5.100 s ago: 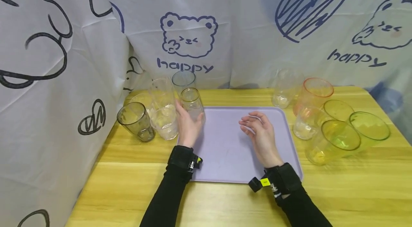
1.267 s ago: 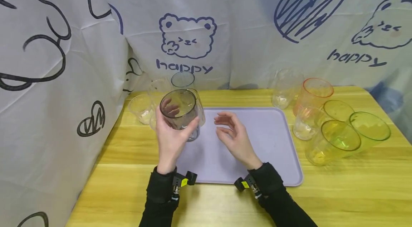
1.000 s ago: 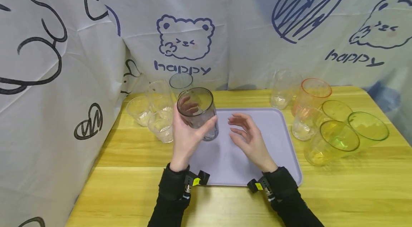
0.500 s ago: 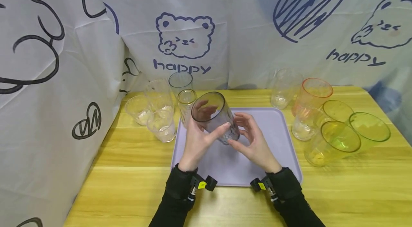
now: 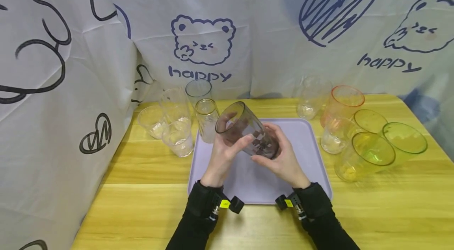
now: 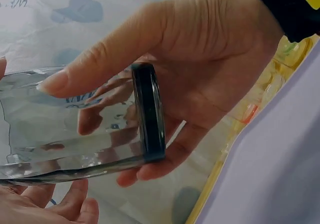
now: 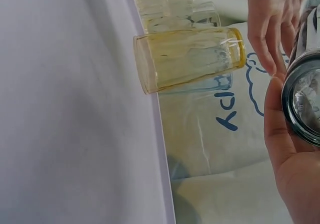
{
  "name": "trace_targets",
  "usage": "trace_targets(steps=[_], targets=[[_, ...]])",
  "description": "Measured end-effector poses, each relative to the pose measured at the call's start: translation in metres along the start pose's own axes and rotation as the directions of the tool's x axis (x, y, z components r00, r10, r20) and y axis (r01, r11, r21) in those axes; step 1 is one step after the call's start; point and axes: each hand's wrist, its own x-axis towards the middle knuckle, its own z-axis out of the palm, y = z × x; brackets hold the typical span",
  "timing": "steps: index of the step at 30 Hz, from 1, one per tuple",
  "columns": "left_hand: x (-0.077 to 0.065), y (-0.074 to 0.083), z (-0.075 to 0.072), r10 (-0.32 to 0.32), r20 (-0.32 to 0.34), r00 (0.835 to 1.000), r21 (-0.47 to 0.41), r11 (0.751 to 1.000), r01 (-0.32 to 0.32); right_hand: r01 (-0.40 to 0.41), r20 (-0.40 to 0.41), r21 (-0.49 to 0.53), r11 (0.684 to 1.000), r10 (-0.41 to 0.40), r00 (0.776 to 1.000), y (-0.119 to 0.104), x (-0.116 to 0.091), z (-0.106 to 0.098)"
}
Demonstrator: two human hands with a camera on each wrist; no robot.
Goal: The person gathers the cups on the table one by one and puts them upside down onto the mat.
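Note:
A smoky grey drinking glass (image 5: 246, 129) is held over the lilac tray (image 5: 227, 181), tilted with its mouth toward the upper left. My left hand (image 5: 223, 155) grips it near the rim, thumb along the near side; in the left wrist view the dark rim (image 6: 150, 111) lies against the palm. My right hand (image 5: 283, 159) holds the base end, fingers behind and thumb in front. An amber-rimmed glass (image 5: 207, 124) stands upright at the tray's back left corner; in the right wrist view this amber glass (image 7: 190, 58) shows sideways.
Left of the tray stand clear glasses (image 5: 179, 139) and a blue-rimmed glass (image 5: 198, 94). To its right are a red-rimmed glass (image 5: 344, 104), yellow glasses (image 5: 372, 155), a green-rimmed glass (image 5: 406, 141) and clear ones (image 5: 335, 139). A printed cloth (image 5: 266, 45) hangs behind the wooden table (image 5: 142, 202).
My left hand left the amber-rimmed glass, took the grey glass from the table's left side and carried it right over the tray. The glass tilted, and my right hand closed round its base.

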Motion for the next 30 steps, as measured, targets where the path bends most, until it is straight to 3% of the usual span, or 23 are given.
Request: trace_targets(steps=[10,14,16,17,19,20,21,23,26,27,28,30], targets=[[0.000,0.001,-0.003,-0.075,-0.018,0.997,0.012,0.997,0.076,0.016,-0.034,-0.084,0.996,-0.019,0.999,-0.002,0.002,-0.008],[0.001,0.004,-0.009,-0.032,-0.041,0.999,0.136,0.990,0.038,-0.018,-0.008,-0.136,0.991,0.018,1.000,-0.008,0.000,-0.016],[0.001,0.007,-0.014,0.028,-0.051,0.998,0.268,0.963,-0.014,-0.028,0.005,-0.174,0.984,0.029,1.000,-0.010,-0.001,-0.021],[0.001,0.008,-0.017,0.068,-0.045,0.997,0.350,0.935,-0.048,-0.036,0.009,-0.192,0.981,0.038,0.999,-0.011,-0.002,-0.023],[0.000,0.010,-0.022,0.144,-0.025,0.989,0.509,0.854,-0.111,-0.033,0.015,-0.245,0.969,0.038,0.999,-0.011,-0.003,-0.029],[0.000,0.011,-0.024,0.181,-0.008,0.983,0.593,0.793,-0.142,-0.028,0.018,-0.277,0.960,0.034,0.999,-0.011,-0.003,-0.032],[0.000,0.012,-0.026,0.226,0.027,0.974,0.667,0.722,-0.186,-0.020,0.024,-0.306,0.952,0.029,0.999,-0.011,-0.003,-0.035],[0.000,0.015,-0.027,0.305,0.111,0.946,0.787,0.554,-0.271,-0.012,0.025,-0.360,0.933,0.022,0.999,-0.012,-0.002,-0.041],[0.002,0.017,-0.026,0.358,0.235,0.904,0.895,0.282,-0.345,0.009,0.035,-0.439,0.898,0.007,0.999,-0.017,0.001,-0.050],[0.003,0.017,-0.025,0.359,0.271,0.893,0.911,0.204,-0.359,0.012,0.039,-0.461,0.887,0.007,0.999,-0.019,0.002,-0.052],[0.003,0.016,-0.024,0.347,0.295,0.890,0.923,0.138,-0.360,0.015,0.043,-0.481,0.877,0.006,0.999,-0.021,0.003,-0.053],[0.003,0.014,-0.022,0.305,0.321,0.897,0.936,0.044,-0.350,0.030,0.069,-0.518,0.855,0.006,0.998,-0.024,0.003,-0.055]])
